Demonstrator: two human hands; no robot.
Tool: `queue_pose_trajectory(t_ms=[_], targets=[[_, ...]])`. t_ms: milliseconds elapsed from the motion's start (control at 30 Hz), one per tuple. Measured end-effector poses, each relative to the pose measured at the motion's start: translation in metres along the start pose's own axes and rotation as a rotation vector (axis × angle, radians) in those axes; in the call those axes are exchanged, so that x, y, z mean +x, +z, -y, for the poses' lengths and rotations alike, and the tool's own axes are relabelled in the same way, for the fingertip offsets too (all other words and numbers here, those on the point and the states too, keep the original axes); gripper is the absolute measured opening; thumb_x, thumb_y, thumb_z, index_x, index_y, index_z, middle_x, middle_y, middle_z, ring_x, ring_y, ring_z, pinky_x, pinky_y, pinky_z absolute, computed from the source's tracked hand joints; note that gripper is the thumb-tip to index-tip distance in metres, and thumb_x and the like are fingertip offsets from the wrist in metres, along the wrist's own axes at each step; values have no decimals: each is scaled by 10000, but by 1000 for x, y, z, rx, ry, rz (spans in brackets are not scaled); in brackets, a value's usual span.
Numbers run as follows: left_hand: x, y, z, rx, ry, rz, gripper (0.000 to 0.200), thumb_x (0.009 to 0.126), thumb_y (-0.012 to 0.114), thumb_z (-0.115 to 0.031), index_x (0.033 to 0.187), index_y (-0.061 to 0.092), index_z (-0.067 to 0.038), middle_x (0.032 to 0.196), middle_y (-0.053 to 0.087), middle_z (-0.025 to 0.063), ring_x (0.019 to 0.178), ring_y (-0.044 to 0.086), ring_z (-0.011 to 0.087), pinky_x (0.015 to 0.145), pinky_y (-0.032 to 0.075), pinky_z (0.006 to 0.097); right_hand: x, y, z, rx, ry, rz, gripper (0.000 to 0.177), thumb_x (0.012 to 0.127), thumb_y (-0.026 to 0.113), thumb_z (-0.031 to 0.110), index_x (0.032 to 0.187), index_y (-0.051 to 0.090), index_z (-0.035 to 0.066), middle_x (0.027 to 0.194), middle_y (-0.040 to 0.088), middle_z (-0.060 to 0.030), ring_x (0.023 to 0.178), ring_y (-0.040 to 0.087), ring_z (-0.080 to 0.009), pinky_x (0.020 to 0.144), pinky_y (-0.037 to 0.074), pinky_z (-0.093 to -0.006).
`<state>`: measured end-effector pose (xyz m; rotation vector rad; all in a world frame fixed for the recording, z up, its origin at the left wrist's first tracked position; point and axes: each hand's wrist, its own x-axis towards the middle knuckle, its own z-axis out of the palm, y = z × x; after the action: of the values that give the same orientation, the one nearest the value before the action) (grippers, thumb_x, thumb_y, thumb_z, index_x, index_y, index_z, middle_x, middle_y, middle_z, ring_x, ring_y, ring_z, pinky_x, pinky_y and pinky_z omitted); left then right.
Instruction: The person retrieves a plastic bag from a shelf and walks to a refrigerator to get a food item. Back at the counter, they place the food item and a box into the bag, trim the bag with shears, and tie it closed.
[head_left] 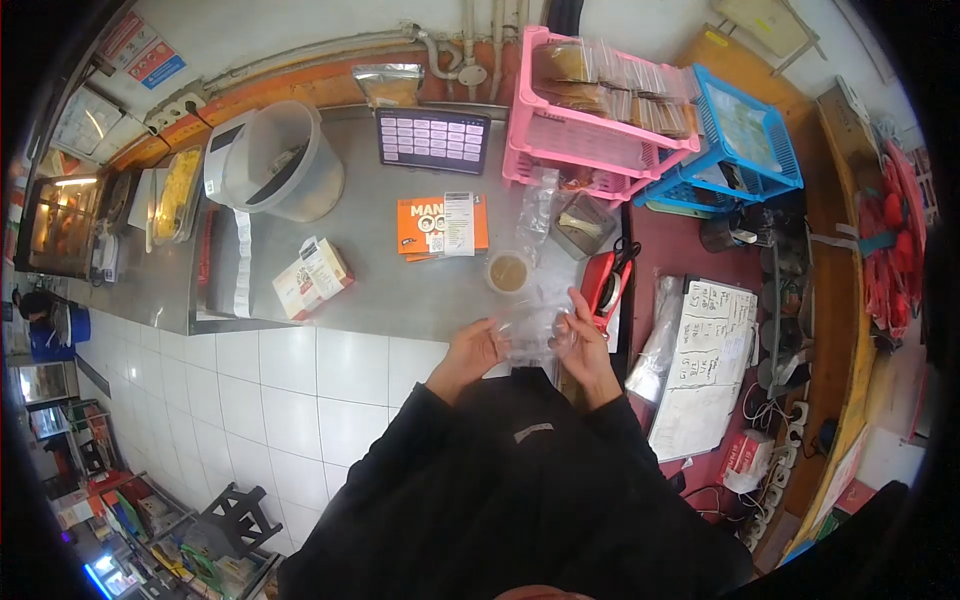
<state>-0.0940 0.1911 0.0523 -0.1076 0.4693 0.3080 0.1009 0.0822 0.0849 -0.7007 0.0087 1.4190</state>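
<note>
Hands (472,355) (590,352) with clear plastic (529,331) between them

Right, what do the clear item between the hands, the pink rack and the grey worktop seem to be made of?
Clear item: probably thin, glossy plastic, being see-through with bright glints.
Pink rack: likely smooth moulded plastic, judging by its even colour.
Grey worktop: perhaps steel, dull-finished, going by its soft, blurred sheen.

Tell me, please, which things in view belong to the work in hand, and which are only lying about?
In the work:
clear plastic, held between left hand and right hand
tub, probably, just beyond the plastic

Apparently only lying about:
tablet
orange box
whiteboard
pink rack
</note>
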Motion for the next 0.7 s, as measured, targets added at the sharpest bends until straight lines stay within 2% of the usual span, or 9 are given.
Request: queue_pose_trajectory(t_ms=[33,133,167,267,300,433,533,600,700], targets=[[-3,0,1,101,135,-80,219,838,583,-25,1056,604,-34,909,604,44,815,572,152,776,474,310,12,-8,-5,-60,52,-34,563,849,602,95,1382,440,176,830,559,-32,812,507,-130,731,427,-263],[-4,-15,4,604,493,-216,269,834,621,-34,1096,617,-91,909,589,39,806,572,169,766,474,310,25,11,-14,-1597,-167,276,621,795,687,144,1369,448,145,848,553,-75,864,503,-189,782,438,-301],[2,-36,2,909,569,-185,306,815,639,-30,1109,620,-110,912,583,45,805,573,182,763,475,311,30,9,-26,-1810,-122,166,736,712,758,148,1371,431,104,1024,511,-152,977,506,-288,868,443,-357],[2,-64,4,1649,738,-337,425,744,691,-57,1155,619,-135,989,567,101,850,582,237,766,484,326,41,6,-59,-1898,-267,14,754,652,761,91,1341,458,55,1142,426,-238,1076,484,-358,899,454,-370],[-2,-63,2,1867,782,-440,467,718,709,-72,1171,618,-138,1026,562,126,873,586,258,770,488,334,39,33,-61,-1857,-47,-46,765,624,765,60,1330,471,64,1178,393,-271,1147,437,-439,959,431,-410],[-16,-61,-13,1919,699,-718,616,650,721,-118,1245,565,-108,1170,506,177,935,592,358,810,495,410,59,21,-81,-1819,-111,281,756,634,764,95,1331,475,138,1236,399,-258,1165,429,-422,973,412,-430],[-33,-83,-34,1950,550,-738,646,678,696,-128,1296,508,-97,1287,449,196,1022,580,389,840,499,437,100,13,-65,-1942,-568,213,774,620,780,158,1330,474,185,1262,418,-215,1171,433,-402,972,406,-450],[-39,-102,-44,2030,564,-748,650,697,672,-123,1315,475,-84,1343,417,190,1068,564,398,850,499,446,111,60,-48,-2199,-554,-117,798,577,808,250,1306,491,178,1255,450,-182,1169,444,-380,940,420,-473],[-39,-95,-56,2039,672,-756,561,729,612,-82,1272,482,-37,1425,358,139,1034,587,381,833,507,451,152,41,-48,-2268,-208,-64,767,568,813,286,1256,504,145,1254,453,-201,1166,448,-390,941,432,-476]])
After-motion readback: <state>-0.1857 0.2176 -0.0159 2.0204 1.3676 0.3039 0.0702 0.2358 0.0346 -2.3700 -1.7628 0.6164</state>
